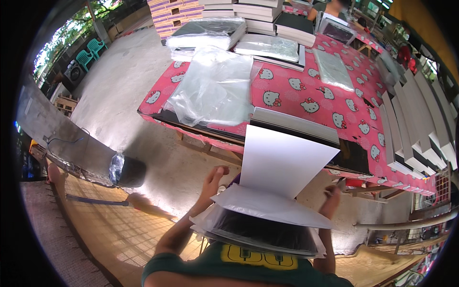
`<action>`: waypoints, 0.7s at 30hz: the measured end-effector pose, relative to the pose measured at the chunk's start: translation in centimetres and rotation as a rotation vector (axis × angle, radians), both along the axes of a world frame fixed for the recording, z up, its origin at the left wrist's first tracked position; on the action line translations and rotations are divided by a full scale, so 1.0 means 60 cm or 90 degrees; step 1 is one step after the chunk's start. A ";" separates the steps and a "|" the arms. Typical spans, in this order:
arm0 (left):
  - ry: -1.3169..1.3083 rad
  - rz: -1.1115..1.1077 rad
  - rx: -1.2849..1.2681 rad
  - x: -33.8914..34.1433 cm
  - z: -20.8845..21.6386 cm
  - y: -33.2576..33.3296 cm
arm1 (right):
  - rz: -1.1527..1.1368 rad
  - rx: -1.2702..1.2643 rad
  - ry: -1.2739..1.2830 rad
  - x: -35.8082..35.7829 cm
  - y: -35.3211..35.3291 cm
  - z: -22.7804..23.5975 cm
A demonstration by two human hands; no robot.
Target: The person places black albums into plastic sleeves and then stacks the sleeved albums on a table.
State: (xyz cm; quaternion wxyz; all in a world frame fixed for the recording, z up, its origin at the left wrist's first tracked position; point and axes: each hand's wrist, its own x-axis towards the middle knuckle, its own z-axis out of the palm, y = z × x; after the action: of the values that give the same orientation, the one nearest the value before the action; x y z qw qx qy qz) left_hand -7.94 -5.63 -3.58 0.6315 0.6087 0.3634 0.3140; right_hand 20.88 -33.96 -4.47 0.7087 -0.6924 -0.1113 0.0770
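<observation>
A dark-covered book in a clear plastic bag (pixel 267 228) lies across my lap, against my green shirt. A whitish flap of plastic covers its far edge. Just beyond it a blank white sheet (pixel 287 158) slants up and leans toward a thick book (pixel 296 125) at the table's near edge. My left hand (pixel 215 181) is left of the sheet, its fingers stretched out and holding nothing I can see. On the other side my right hand (pixel 330 197) is raised, fingers loosely bent and apart, with nothing visible in it. My forearms pass either side of the bagged book.
Flat clear plastic bags (pixel 210 91) lie on the pink patterned table (pixel 306 95). Wrapped books (pixel 210 31) and stacked books stand at the back. A row of thick books (pixel 416 124) lines the right edge. A broom (pixel 143 203) lies at left. A person (pixel 330 9) is at the far end.
</observation>
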 end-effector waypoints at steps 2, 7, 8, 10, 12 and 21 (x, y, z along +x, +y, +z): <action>-0.129 -0.172 0.007 -0.029 0.121 -0.030 | 0.151 0.237 -0.069 -0.035 -0.040 0.090; -0.124 -0.333 0.003 -0.067 0.142 -0.110 | 0.374 0.159 -0.160 -0.195 -0.056 0.138; -0.209 -0.307 -0.152 -0.062 0.139 -0.129 | 0.370 0.184 -0.144 -0.200 -0.067 0.116; -0.174 -0.336 -0.165 -0.070 0.138 -0.124 | 0.370 0.199 -0.151 -0.202 -0.081 0.099; -0.161 -0.353 -0.157 -0.079 0.135 -0.122 | 0.374 0.214 -0.146 -0.205 -0.085 0.130; 0.059 -0.316 0.322 -0.046 -0.082 -0.062 | 0.480 -0.250 -0.117 -0.136 -0.069 -0.113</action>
State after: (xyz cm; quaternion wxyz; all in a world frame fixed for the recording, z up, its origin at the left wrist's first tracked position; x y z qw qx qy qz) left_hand -10.67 -9.35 -8.51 0.5003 0.8294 0.1436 0.2030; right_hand 12.70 -38.10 -11.28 0.4733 -0.7288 -0.4023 0.2881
